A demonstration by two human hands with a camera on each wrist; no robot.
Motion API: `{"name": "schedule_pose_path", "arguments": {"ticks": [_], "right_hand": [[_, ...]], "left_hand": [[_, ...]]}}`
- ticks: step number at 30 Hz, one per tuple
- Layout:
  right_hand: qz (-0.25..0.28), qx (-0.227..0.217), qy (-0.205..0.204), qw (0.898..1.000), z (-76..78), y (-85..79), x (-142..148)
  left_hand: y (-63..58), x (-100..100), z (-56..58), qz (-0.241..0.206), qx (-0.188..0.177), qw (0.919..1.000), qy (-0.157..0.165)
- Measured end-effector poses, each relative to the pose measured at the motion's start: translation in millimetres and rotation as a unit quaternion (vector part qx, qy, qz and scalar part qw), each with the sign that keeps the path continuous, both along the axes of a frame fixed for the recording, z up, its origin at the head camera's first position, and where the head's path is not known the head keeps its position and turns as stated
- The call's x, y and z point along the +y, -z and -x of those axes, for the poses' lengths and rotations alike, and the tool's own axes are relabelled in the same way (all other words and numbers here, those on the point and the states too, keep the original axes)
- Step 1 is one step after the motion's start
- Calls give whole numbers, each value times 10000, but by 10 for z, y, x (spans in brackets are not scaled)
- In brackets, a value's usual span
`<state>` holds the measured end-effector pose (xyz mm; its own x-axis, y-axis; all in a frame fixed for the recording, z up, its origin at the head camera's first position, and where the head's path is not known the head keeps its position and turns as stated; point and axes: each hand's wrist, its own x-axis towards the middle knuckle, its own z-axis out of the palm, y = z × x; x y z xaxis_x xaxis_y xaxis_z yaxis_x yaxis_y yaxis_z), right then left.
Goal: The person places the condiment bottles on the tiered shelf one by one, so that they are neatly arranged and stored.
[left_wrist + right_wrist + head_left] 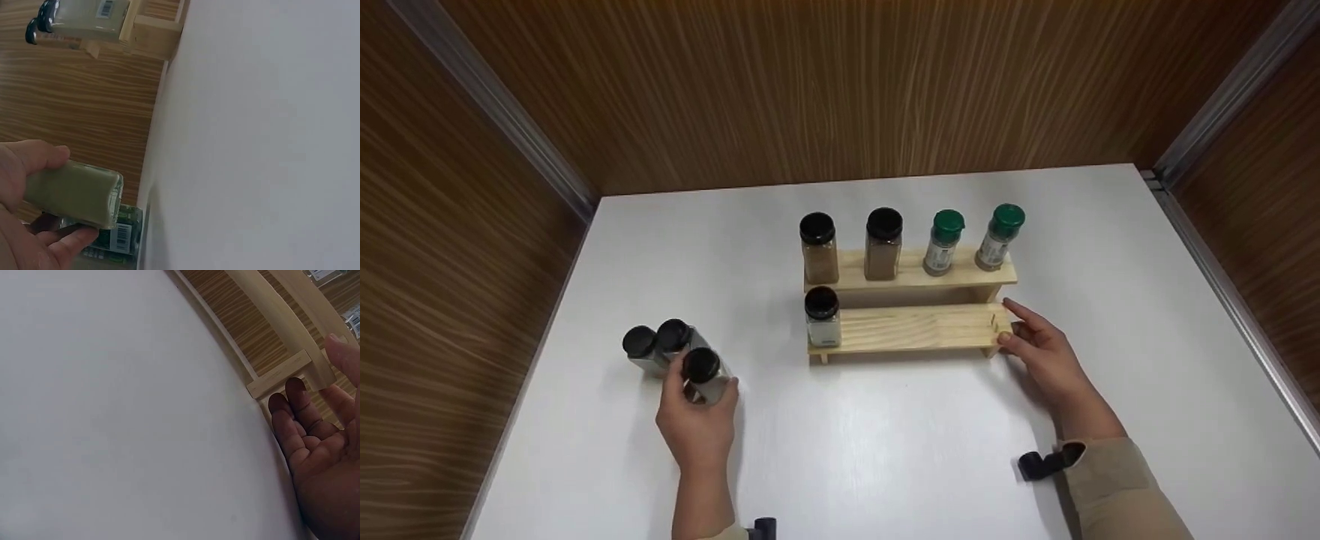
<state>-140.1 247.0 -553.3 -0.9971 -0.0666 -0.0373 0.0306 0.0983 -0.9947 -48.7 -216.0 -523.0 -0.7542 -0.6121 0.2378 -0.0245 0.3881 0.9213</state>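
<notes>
In the head view my left hand (pixel 697 424) grips a glass spice jar (pixel 711 379) with a black lid, thumb on one side and fingers on the other. The left wrist view shows that jar's pale greenish contents (pixel 73 194) and its base raised off the table. Two more black-lidded jars (pixel 641 343) stand right behind it, partly covered by the hand. My right hand (pixel 1046 360) holds the right end of a two-tier wooden spice rack (pixel 915 330), thumb at the lower shelf's front corner. In the right wrist view two fingers (pixel 289 430) curl below the shelf.
On the upper shelf stand two black-lidded jars (pixel 883 251) of brown spice and two green-capped jars (pixel 941 251). One black-lidded jar (pixel 823 326) occupies the lower shelf's left end. The white table (pixel 885 435) meets wood-grain panels (pixel 847 90) behind and at both sides.
</notes>
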Motion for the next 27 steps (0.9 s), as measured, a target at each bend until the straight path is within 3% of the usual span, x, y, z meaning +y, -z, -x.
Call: {"name": "schedule_pose_path", "arguments": {"ticks": [4,11,21,27], "right_hand": [[175,47,-1,9998,2,3,-1],[322,91,-65,9994,3,13,-5],[337,44,85,9994,-2,20,-19],[272,48,70,9996,-8,10,-15]], "left_hand": [[-12,95,19,131,353,9992,129],[-89,219,36,289,621,9974,245],[-373,400,29,300,971,9938,448],[-546,520,57,458,1397,9874,585]]}}
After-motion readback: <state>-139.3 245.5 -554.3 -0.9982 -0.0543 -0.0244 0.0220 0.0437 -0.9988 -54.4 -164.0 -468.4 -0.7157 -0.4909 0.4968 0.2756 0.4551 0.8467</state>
